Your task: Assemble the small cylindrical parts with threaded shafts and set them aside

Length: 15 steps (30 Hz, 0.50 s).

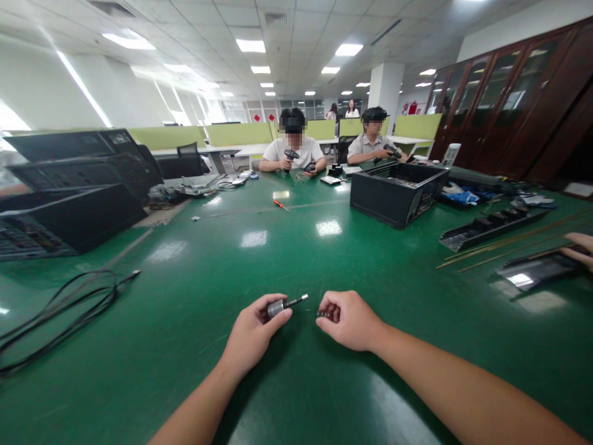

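Note:
My left hand (257, 327) is closed around a grey metal cylinder with a thin dark shaft (277, 308), which looks like a drill chuck with a bit. The shaft points right and slightly up, ending in a silver tip. Just across a small gap, my right hand (345, 318) is curled, thumb and fingers pinching a small dark metal piece (323, 314). Its kind is too small to make out. Both hands are low over the green table (222, 266), and the shaft's tip and the small piece are apart.
Black cables (88, 309) lie at left, near dark computer cases (69, 216). An orange screwdriver (278, 204) rests mid-table. At right are an open black case (393, 191), thin brass-coloured rods (500, 244) and another person's hand (579, 250) on a dark panel (537, 269). Two people sit opposite with power drills.

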### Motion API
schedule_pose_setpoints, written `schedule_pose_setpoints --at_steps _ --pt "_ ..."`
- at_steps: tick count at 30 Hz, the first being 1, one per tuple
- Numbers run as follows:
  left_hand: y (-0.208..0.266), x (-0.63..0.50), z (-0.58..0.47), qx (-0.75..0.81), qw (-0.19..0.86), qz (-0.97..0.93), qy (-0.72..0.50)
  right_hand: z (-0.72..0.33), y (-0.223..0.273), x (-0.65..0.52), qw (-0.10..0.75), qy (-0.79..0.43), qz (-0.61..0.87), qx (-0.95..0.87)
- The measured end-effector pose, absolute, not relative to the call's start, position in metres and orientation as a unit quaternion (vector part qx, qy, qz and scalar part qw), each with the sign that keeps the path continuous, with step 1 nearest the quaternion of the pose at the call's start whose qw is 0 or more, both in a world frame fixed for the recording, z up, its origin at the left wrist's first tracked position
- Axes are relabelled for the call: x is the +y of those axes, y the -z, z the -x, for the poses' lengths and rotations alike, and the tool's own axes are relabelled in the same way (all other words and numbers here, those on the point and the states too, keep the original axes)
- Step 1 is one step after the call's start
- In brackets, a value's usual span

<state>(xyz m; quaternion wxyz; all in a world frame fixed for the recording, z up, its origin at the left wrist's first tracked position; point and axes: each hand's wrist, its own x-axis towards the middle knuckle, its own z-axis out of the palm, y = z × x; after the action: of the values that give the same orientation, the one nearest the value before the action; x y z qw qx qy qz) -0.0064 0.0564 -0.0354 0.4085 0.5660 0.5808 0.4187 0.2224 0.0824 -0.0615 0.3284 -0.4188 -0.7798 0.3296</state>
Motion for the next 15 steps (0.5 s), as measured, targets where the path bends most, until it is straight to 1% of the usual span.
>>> schedule_pose_setpoints --at_steps 3,7,9,12,15 --pt "0.033 0.057 0.006 0.575 0.418 -0.543 -0.446 -0.222 0.061 0.083 0.329 -0.328 0.420 -0.780" --pt "0.028 0.056 0.006 0.515 0.535 -0.381 -0.550 -0.222 0.061 0.083 0.325 -0.324 0.424 -0.781" --pt "0.024 0.055 0.008 0.493 0.569 -0.309 -0.581 -0.222 0.060 0.083 0.323 -0.323 0.424 -0.782" --pt "0.016 0.054 0.020 0.516 0.547 -0.288 -0.592 -0.222 0.058 0.083 0.320 -0.326 0.421 -0.784" --pt "0.005 0.048 0.046 0.575 0.471 -0.332 -0.581 -0.222 0.058 0.083 0.317 -0.322 0.416 -0.789"
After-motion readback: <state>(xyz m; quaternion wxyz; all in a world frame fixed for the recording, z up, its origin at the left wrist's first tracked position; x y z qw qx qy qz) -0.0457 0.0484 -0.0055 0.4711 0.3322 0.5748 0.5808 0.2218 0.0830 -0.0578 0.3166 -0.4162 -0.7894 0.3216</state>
